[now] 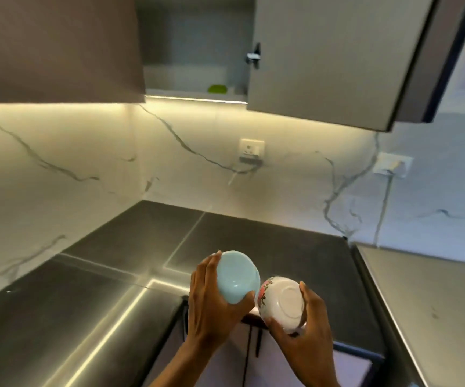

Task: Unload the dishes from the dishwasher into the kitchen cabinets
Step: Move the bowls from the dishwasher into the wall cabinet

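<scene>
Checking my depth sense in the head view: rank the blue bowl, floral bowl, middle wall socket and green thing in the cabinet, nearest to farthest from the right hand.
1. floral bowl: gripped in the right hand itself.
2. blue bowl: just left, in the left hand.
3. middle wall socket: ahead on the backsplash.
4. green thing: up in the open cabinet, farthest.

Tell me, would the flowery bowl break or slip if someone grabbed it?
Probably breakable: the flowery bowl looks like glazed white ceramic. Its smooth surface may be slippery. It seems light enough, since the right hand alone holds it up. It is close to the blue bowl, so a knock might chip it.
</scene>
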